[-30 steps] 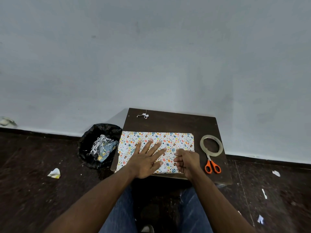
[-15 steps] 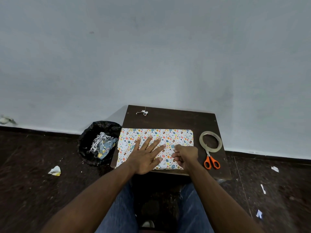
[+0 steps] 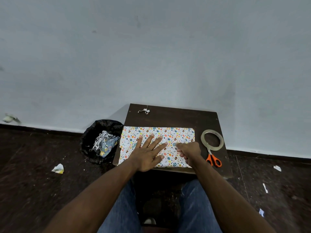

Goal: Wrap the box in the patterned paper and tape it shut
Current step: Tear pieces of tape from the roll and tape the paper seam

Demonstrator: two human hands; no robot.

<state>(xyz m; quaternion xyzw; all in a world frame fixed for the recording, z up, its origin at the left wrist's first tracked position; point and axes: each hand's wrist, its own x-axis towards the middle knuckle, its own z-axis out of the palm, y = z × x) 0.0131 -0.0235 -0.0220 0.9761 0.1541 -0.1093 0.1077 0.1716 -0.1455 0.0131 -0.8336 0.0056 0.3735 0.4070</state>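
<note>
No text, label, brand, number or sign can be read anywhere in the view. Only small coloured ornaments are printed on the patterned paper (image 3: 168,133), and no lettering can be made out among them.

Paper (image 3: 178,134) on table (image 3: 176,118); tape (image 3: 212,140), scissors (image 3: 213,159) right, bin (image 3: 101,140) left.
</note>
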